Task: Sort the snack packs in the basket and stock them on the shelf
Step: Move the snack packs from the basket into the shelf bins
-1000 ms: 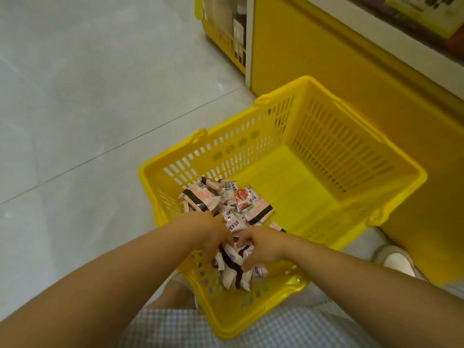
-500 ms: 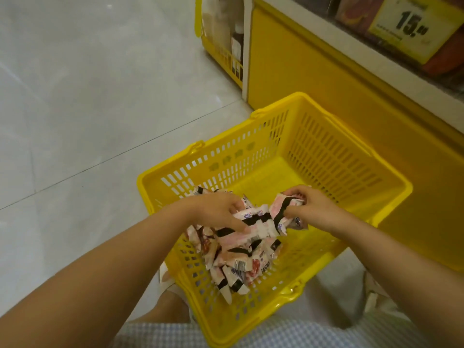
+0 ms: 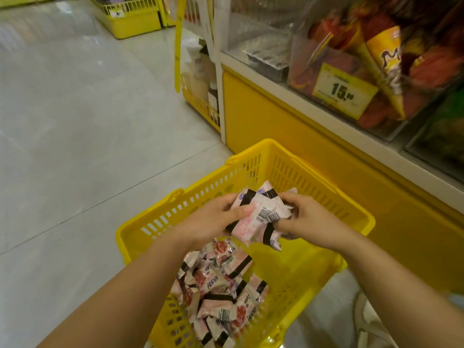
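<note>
both hands [image 3: 261,219] grip a snack-pack bundle [image 3: 261,217] above the basket [image 3: 361,219].

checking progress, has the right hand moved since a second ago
Yes. The right hand rose from the loose packs at the near end of the basket toward its middle, gripping a bunch with the left hand.
</note>
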